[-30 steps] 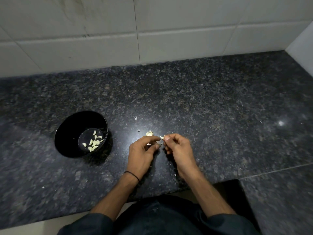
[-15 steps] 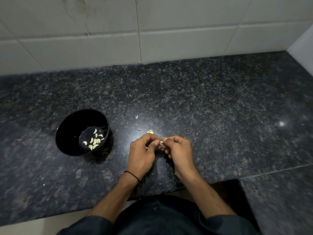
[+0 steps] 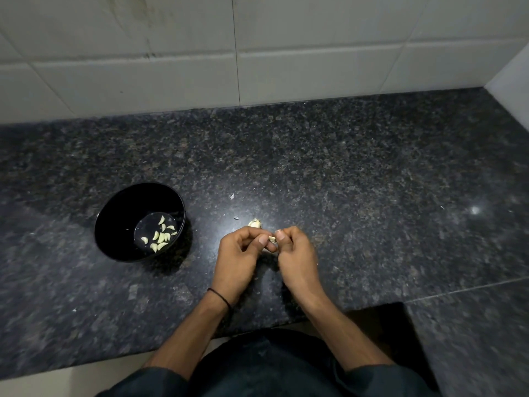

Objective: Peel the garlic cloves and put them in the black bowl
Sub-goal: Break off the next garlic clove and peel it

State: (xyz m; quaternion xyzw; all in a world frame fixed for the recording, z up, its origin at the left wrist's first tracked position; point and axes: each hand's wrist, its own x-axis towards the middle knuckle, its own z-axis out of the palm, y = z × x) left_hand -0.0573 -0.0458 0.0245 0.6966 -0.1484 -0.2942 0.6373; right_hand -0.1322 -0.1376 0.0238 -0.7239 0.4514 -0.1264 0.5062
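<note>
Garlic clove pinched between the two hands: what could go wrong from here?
The garlic clove is small and pinched only at the fingertips of the left hand and right hand; it could slip onto the countertop. The black bowl sits off to the left, so a tossed clove might miss. Skin flakes lie loose and could end up in the bowl.
</note>
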